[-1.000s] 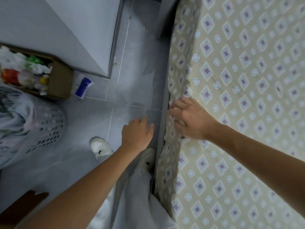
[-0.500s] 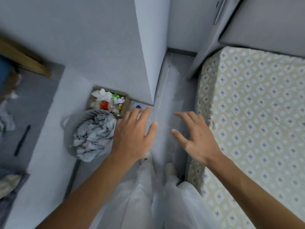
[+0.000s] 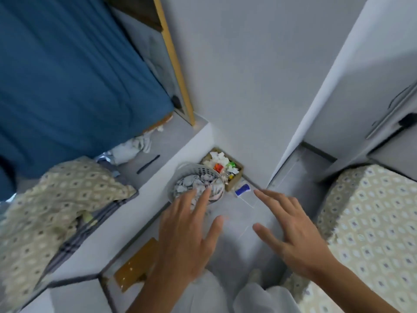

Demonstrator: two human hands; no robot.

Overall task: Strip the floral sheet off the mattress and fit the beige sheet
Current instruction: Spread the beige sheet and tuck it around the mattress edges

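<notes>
Neither grip holds anything: the left hand (image 3: 187, 236) and right hand (image 3: 295, 233) both hang in the air over the grey floor (image 3: 237, 224), palms down, fingers straight and spread, thumbs pointing inward toward each other with a gap between them. Both forearms reach forward from the bottom edge of the frame, the left one coming up from bottom centre, the right one slanting in from the lower right corner. Largest in view, a blue cloth (image 3: 67, 75) fills the upper left. Next, the mattress (image 3: 370, 227) sits at the right edge, covered with a beige sheet (image 3: 372, 211) printed with small diamonds; the right hand is beside its near corner without touching it. A second patterned cloth (image 3: 45, 211) of similar beige print lies crumpled at the lower left, over a grey striped fabric. White walls and a cabinet stand behind. Just beyond the left fingertips sits a round perforated basket (image 3: 196, 172) stuffed with pale crumpled laundry, and touching its far side is a cardboard box (image 3: 234, 177) of mixed rubbish with red and green bits. A brown board (image 3: 135, 265) lies on the floor near the left wrist. Smallest, a blue-and-white packet (image 3: 242, 190) lies on the floor between the box and the right fingertips.
</notes>
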